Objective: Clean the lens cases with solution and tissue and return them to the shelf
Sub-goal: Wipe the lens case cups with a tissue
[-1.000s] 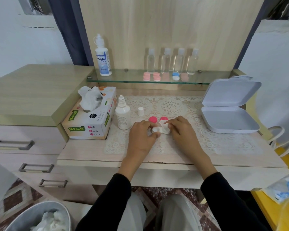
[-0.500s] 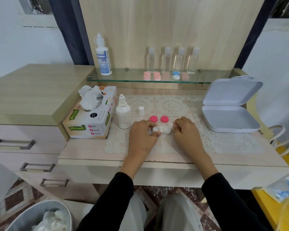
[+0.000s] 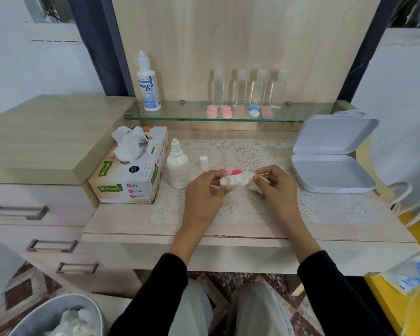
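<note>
**Clock positions are read from the held case, with 12 o'clock pointing away from the person.**

- **8 o'clock, on the floor:** a round grey metal waste bin [image 3: 39, 311] holds crumpled paper.
- **9 o'clock:** a cardboard tissue box printed in green and white [image 3: 129, 183] stands on the pale wooden desk [image 3: 121, 219]. A white sheet [image 3: 129, 144] stands out of its slot.
- **11 o'clock:** a tall white solution bottle with a blue label [image 3: 149, 89] stands upright at the left end of the clear glass shelf [image 3: 180, 116].
- **Just beside the box:** a small white dropper bottle [image 3: 177, 167] stands uncapped on the cream lace mat [image 3: 247, 154]. Its small white cap [image 3: 203, 162] stands apart from it.
- **Centre:** the left hand [image 3: 204, 200] pinches the left end of the white twin-well lens case [image 3: 233, 181] between thumb and fingers, over the mat. Both wells are uncovered.
- **12 o'clock, just behind the case:** two round pink lids [image 3: 237, 172] lie on the mat.
- **12 to 1 o'clock, on the shelf:** pink and blue-and-white lens cases [image 3: 226, 111] sit before four clear plastic bottles [image 3: 239, 89].
- **3 o'clock:** the right hand [image 3: 278, 187] has its fingers curled round a crumpled white tissue [image 3: 254, 189] at the case's right end. Whether tissue and case touch cannot be told.
- **2 o'clock:** a pale grey hinged plastic box [image 3: 332, 175] lies with its lid raised.
</note>
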`<action>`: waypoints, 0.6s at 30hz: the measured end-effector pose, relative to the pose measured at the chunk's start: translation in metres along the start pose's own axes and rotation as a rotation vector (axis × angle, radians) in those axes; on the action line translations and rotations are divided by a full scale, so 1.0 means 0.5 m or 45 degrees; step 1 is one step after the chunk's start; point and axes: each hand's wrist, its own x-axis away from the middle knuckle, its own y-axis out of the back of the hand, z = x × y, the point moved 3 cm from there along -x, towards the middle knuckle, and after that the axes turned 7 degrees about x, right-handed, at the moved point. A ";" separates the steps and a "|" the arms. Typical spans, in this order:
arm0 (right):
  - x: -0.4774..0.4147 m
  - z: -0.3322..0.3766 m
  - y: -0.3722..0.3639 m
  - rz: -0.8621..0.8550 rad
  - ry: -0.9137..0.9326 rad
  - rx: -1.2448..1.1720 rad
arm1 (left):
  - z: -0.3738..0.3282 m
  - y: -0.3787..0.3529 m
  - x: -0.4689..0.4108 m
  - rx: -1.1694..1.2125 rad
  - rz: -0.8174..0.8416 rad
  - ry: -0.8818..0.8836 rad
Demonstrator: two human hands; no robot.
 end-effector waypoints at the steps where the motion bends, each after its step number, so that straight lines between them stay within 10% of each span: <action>1: 0.000 0.005 0.000 0.037 -0.005 -0.035 | -0.002 -0.002 0.000 0.027 0.021 -0.003; 9: -0.004 0.041 0.005 0.784 -0.379 -0.526 | -0.004 -0.002 0.002 0.159 0.083 -0.016; 18: -0.005 0.047 -0.003 0.983 -0.389 -0.453 | -0.008 -0.003 0.000 0.338 0.108 -0.013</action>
